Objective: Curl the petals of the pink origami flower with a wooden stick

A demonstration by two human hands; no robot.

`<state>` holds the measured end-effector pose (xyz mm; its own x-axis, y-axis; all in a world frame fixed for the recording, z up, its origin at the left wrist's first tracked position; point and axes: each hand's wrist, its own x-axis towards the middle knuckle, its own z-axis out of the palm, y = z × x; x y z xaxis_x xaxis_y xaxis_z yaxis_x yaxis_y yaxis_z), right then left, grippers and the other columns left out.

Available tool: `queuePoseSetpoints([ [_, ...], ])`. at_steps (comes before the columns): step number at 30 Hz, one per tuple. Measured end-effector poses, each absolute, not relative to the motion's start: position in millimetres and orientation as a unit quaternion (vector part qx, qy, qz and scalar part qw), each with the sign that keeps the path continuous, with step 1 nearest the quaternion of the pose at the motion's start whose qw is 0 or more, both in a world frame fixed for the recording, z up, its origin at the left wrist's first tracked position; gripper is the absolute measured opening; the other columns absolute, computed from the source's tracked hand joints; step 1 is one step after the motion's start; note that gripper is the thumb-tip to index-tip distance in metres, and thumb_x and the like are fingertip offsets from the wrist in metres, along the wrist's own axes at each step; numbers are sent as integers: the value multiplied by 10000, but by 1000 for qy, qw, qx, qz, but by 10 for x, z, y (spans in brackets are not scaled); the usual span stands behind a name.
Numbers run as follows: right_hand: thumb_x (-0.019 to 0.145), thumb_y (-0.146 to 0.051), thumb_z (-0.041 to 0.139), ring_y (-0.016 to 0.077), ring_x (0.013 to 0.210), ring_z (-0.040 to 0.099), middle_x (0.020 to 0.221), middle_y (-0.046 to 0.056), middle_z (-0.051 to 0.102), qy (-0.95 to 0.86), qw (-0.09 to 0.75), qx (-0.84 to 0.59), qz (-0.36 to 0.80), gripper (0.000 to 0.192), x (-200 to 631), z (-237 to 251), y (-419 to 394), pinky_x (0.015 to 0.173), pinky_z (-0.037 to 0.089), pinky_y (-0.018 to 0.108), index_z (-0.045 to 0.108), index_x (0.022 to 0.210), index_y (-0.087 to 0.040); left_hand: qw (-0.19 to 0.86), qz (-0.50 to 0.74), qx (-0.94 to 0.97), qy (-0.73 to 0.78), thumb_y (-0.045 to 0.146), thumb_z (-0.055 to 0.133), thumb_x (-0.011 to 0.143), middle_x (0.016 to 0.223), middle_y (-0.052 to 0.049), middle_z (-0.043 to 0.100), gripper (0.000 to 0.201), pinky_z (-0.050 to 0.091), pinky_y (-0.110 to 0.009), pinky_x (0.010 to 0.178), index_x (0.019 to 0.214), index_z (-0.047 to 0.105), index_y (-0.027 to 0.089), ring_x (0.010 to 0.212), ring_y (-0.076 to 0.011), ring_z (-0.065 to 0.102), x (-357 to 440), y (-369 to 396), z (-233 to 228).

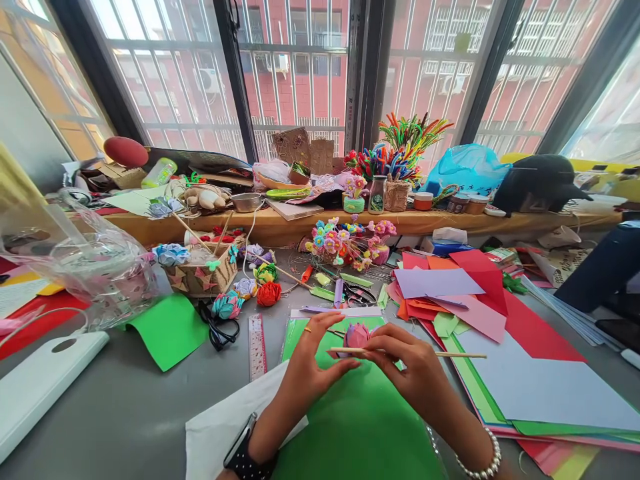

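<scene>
My left hand (314,360) and my right hand (409,370) meet over a green paper sheet (360,427) on the grey table. Between the fingertips sits a small pink folded paper flower (357,333). A thin wooden stick (450,354) runs level through both hands' fingers and pokes out to the right. My left hand pinches the stick's left end below the flower; my right hand grips the stick and touches the flower. A dark watch is on my left wrist and a bead bracelet on my right.
Stacked coloured paper sheets (500,333) lie to the right, a pink ruler (257,345) and black glasses (217,330) to the left. Paper flowers (269,293), a small basket (205,273), scissors (360,293) and a cluttered wooden sill (280,227) fill the far side. A clear plastic bag (95,267) sits at left.
</scene>
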<state>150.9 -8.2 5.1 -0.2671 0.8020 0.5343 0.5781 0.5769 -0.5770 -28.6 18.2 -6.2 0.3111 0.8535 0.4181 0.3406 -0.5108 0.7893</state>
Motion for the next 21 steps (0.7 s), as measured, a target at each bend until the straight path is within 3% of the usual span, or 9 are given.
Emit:
queuePoseSetpoints([
  [6, 857, -233, 489, 142, 675, 590, 779, 48, 631, -805, 392, -438, 82, 172, 1470, 13, -71, 601, 466, 234, 651, 822, -188, 160, 417, 803, 394, 275, 579, 768, 865, -55, 595, 97, 437, -349, 781, 792, 646, 210, 879, -209, 532, -300, 149, -24],
  [21, 872, -256, 459, 144, 631, 573, 755, 61, 612, -813, 380, -436, 66, 202, 1436, -34, -55, 547, 458, 230, 640, 842, -171, 169, 367, 822, 401, 281, 541, 793, 791, -57, 596, 149, 437, -318, 726, 743, 635, 176, 806, -194, 527, -268, 164, -66],
])
